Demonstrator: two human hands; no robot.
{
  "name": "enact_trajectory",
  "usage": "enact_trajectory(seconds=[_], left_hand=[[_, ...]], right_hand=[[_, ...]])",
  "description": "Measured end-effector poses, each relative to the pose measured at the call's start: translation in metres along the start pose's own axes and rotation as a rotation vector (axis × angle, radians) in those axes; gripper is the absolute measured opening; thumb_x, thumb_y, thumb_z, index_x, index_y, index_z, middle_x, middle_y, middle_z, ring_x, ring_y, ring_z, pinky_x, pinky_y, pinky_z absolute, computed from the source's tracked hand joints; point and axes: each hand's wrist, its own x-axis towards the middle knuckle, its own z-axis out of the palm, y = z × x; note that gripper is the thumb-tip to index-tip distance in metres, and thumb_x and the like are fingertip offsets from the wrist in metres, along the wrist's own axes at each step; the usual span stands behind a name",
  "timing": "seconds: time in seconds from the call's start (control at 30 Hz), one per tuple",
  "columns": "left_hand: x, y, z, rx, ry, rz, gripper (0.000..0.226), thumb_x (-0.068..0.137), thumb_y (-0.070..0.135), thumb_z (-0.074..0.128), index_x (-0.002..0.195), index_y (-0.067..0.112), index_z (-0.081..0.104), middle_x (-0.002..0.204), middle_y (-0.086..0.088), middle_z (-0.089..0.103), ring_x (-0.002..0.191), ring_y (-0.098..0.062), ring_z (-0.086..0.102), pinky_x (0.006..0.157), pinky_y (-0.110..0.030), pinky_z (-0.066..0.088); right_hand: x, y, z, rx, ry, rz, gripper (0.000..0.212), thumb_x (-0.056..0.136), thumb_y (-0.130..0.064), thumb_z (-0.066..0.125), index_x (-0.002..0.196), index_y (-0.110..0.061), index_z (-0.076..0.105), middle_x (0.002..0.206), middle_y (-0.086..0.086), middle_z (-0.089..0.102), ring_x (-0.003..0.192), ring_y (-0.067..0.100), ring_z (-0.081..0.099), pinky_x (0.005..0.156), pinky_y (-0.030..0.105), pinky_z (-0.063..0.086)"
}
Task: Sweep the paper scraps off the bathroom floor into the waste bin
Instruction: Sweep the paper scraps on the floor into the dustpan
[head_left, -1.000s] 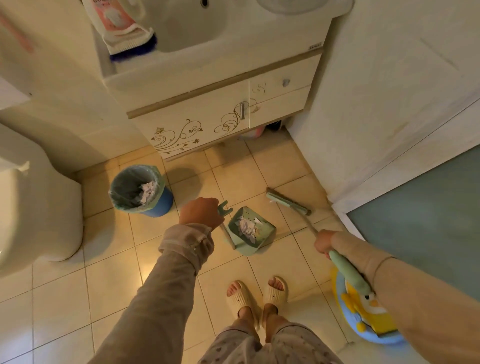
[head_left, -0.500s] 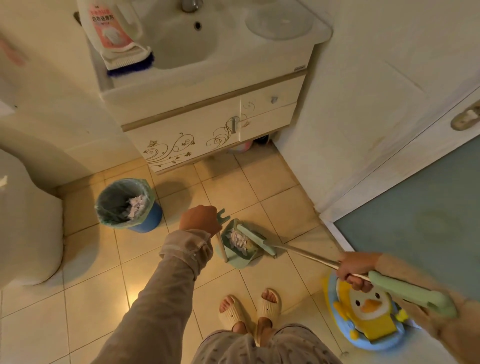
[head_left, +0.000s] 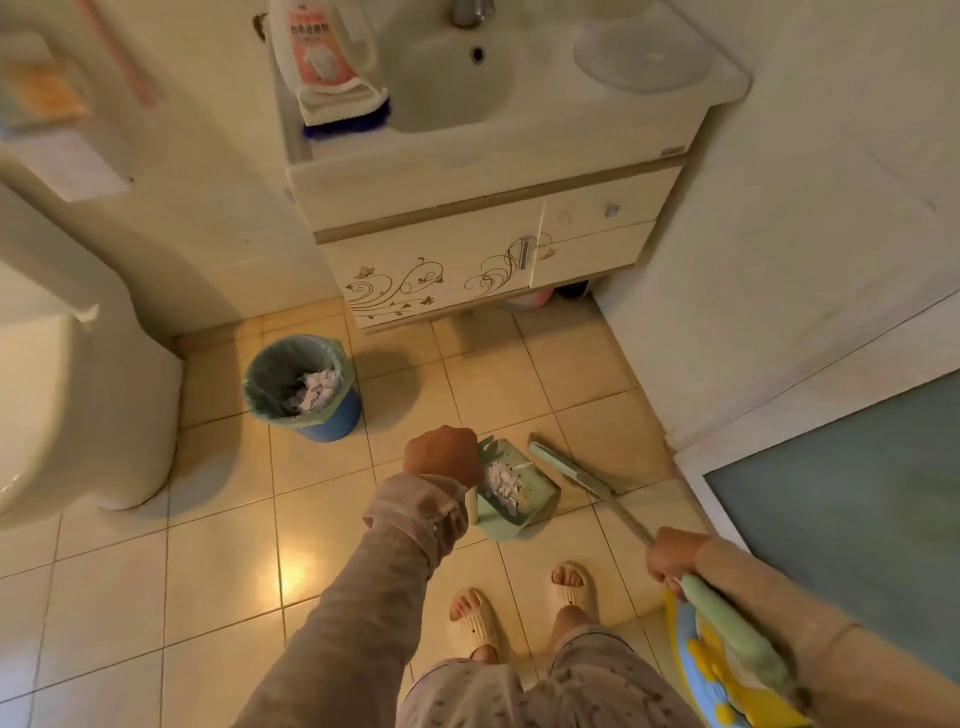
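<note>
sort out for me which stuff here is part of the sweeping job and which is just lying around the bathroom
Part of the job:
dustpan, held by the left hand
paper scraps in the dustpan
broom, held by the right hand
waste bin

Just lying about:
detergent bottle
brush
round lid
duck seat
toilet

Left of your left hand's fingers bare floor tiles lie open to the waste bin, while the dustpan sits against them on the right.
</note>
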Motion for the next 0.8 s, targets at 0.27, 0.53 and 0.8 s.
enact_trajectory(seconds=[0.27, 0.53, 0.8], left_hand=[[-0.01, -0.016, 0.01, -0.318, -0.216, -0.31, 0.035, 0.085, 0.025, 0.065, 0.116, 0.01, 0.061, 0.113, -0.01, 0.067, 0.093, -0.024, 0.064, 0.091, -0.034, 0.051], [-0.048, 0.006, 0.049, -0.495, -0.052, -0.563, 0.036, 0.086, 0.019, 0.064, 0.12, 0.011, 0.059, 0.116, -0.008, 0.065, 0.105, -0.022, 0.061, 0.086, -0.027, 0.047], [-0.128, 0.039, 0.107, -0.713, 0.122, -0.808, 0.032, 0.088, 0.024, 0.061, 0.119, 0.017, 0.059, 0.112, -0.005, 0.066, 0.101, -0.021, 0.061, 0.087, -0.029, 0.049]], right_hand=[[0.011, 0.005, -0.018, 0.042, -0.063, -0.05, 0.035, 0.084, 0.002, 0.035, 0.05, -0.009, 0.031, 0.018, -0.003, 0.033, 0.021, 0.009, 0.032, 0.038, 0.016, 0.03], [0.013, 0.017, -0.109, 0.011, -0.041, -0.152, 0.03, 0.086, 0.002, 0.04, 0.057, -0.008, 0.038, 0.023, -0.002, 0.037, 0.023, 0.008, 0.036, 0.038, 0.012, 0.03], [0.015, -0.026, -0.137, -0.109, -0.034, -0.271, 0.03, 0.089, 0.002, 0.038, 0.06, -0.007, 0.04, 0.024, -0.002, 0.037, 0.019, 0.007, 0.033, 0.032, 0.01, 0.028]])
